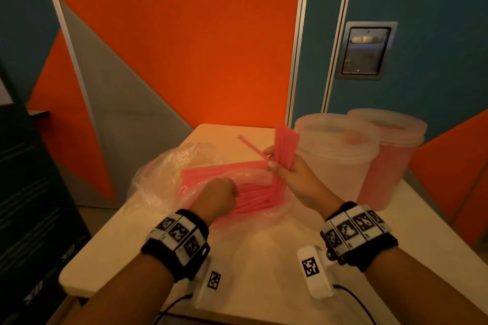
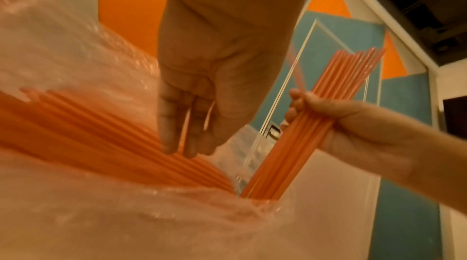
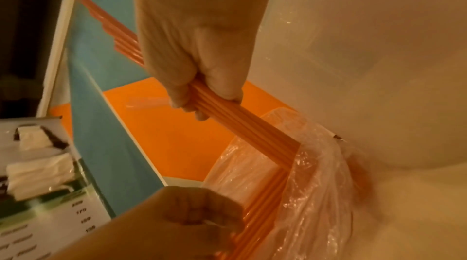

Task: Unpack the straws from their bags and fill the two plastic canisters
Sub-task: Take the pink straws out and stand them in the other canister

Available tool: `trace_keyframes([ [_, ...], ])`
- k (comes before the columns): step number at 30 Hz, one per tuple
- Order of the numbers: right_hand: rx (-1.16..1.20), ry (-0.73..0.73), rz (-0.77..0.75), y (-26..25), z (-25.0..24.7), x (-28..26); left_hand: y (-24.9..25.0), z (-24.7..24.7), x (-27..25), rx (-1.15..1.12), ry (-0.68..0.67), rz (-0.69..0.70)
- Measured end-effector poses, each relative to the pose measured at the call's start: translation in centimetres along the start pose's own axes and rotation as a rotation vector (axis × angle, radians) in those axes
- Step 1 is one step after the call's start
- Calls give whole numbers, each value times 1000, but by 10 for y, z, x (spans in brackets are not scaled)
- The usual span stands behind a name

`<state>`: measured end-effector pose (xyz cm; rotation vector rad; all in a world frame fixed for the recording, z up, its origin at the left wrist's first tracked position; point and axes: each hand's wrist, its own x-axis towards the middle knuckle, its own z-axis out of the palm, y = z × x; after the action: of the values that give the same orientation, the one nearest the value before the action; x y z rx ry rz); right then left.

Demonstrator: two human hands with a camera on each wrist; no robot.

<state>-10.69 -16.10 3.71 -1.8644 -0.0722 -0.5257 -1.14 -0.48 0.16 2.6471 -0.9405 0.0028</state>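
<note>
pink straws (image 1: pixel 250 199) in clear bag (image 1: pixel 158 179), two canisters (image 1: pixel 340 155)

We see dim, warm orange light; glare glints on the plastic bag (image 2: pixel 76 48), motion-blurred beside it, and wall lines bow outward.

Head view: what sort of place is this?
Probably a café or shop back corner: orange, grey and teal wall panels, a small white table, and a printed price-list card like a menu.

- Two canisters (image 1: pixel 335 155) (image 1: pixel 390 163) on the counter (image 1: pixel 111 253).
- One clear bag (image 1: pixel 163 174).
- Two hands (image 1: pixel 216 199) (image 1: pixel 287 174).
- Straws (image 1: pixel 250 198): too many to count; one bunch (image 1: pixel 286 146) held up.
</note>
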Motion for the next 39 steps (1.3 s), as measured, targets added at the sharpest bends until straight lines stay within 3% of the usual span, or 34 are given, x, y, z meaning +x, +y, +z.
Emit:
trace_keyframes([
  [3, 88, 113, 1, 4, -8, -5, 14, 19, 11, 38, -116, 74],
  [7, 99, 145, 21, 7, -9, -8, 23, 41, 18, 246, -190, 74],
  [20, 59, 315, 58, 9, -3, -9, 20, 46, 31, 442, -79, 85],
  [34, 63, 362, 71, -11, -6, -15, 3, 48, 26, 383, -174, 57],
  [39, 124, 442, -28, -22, -10, -21, -4, 47, 21, 316, -36, 111],
])
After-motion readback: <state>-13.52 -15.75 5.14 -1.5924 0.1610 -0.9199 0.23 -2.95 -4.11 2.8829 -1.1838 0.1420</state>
